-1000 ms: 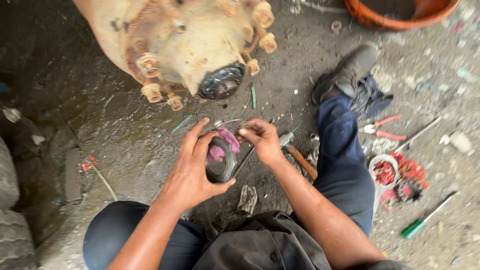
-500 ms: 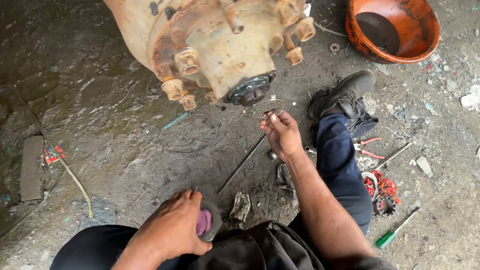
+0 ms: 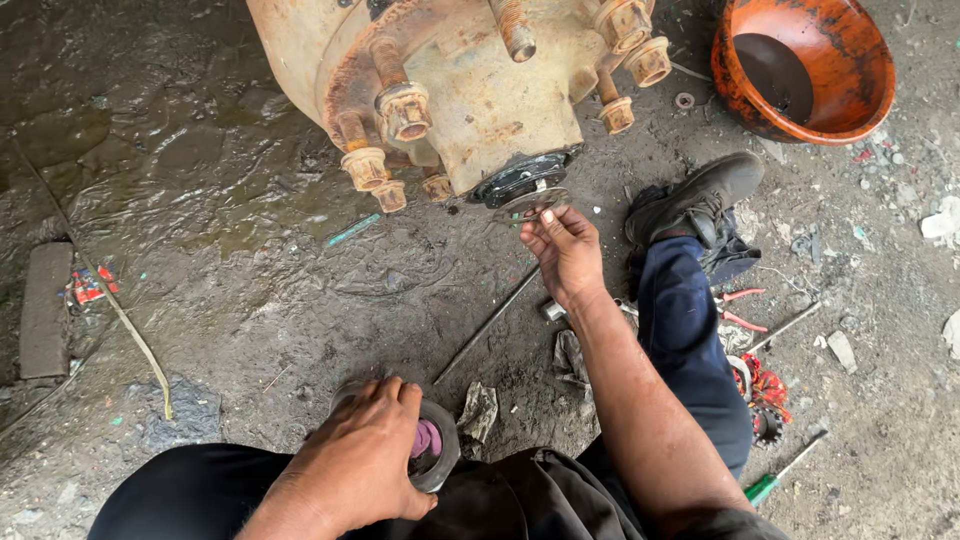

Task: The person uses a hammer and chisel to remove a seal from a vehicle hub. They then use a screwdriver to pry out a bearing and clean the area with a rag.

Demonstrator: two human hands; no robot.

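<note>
At the bottom centre of the frame, the left hand (image 3: 365, 465) wraps its fingers around a round dark tin of pink grease (image 3: 432, 452), resting by the lap. At centre, the right hand (image 3: 562, 250) pinches a thin round metal washer (image 3: 530, 201) against the black hub centre of the rusty cream wheel hub (image 3: 470, 90) at upper centre. A thin steel rod (image 3: 487, 324) lies on the wet concrete floor (image 3: 220, 250).

Small crumpled wrapper (image 3: 88, 285), red with white and blue patches, lying flat on wet ground at far left, just right of grey slab (image 3: 45, 312). Round grease container (image 3: 438, 450), dark rim with pink content showing, sitting near bottom centre, under left hand (image 3: 362, 462). No labels, signs or screens showing.
</note>
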